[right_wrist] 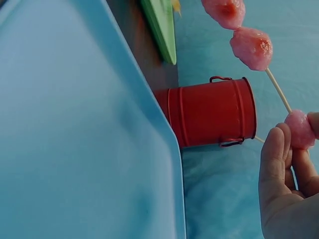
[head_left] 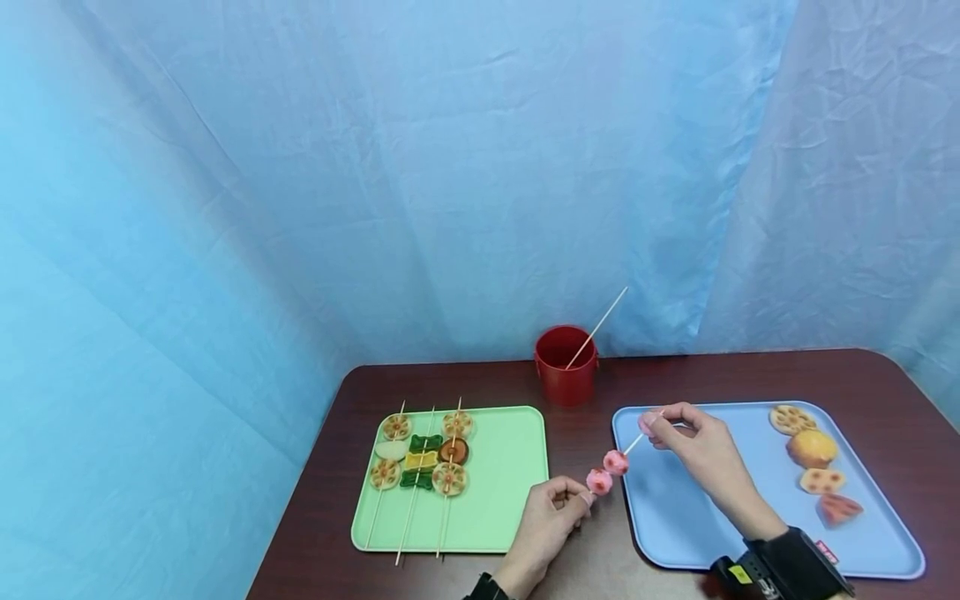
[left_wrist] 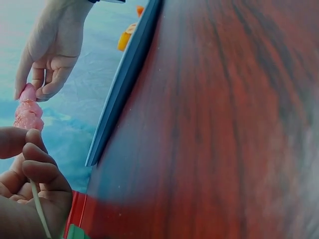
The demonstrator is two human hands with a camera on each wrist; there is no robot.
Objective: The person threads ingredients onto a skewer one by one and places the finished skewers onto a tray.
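Observation:
My left hand [head_left: 546,521] grips a thin wooden skewer [right_wrist: 279,90] just below two pink balls with red-brown patches, a lower ball [head_left: 599,482] and an upper ball [head_left: 616,462]. In the left wrist view the skewer's tail [left_wrist: 40,209] comes out under the curled fingers. My right hand [head_left: 701,454] pinches a third pink ball [right_wrist: 299,129] between thumb and fingers. That ball sits on the skewer near its top end, with a bare stretch of stick between it and the other two. The skewer slants up to the right, in front of the blue tray's left edge.
On the left, a green tray [head_left: 502,500] bears three loaded skewers of toy food. A blue tray [head_left: 697,533] on the right carries a lotus slice [head_left: 792,419], a yellow-brown piece [head_left: 812,448] and other pieces. Behind stands a red bucket [head_left: 567,385] with one stick [head_left: 600,323].

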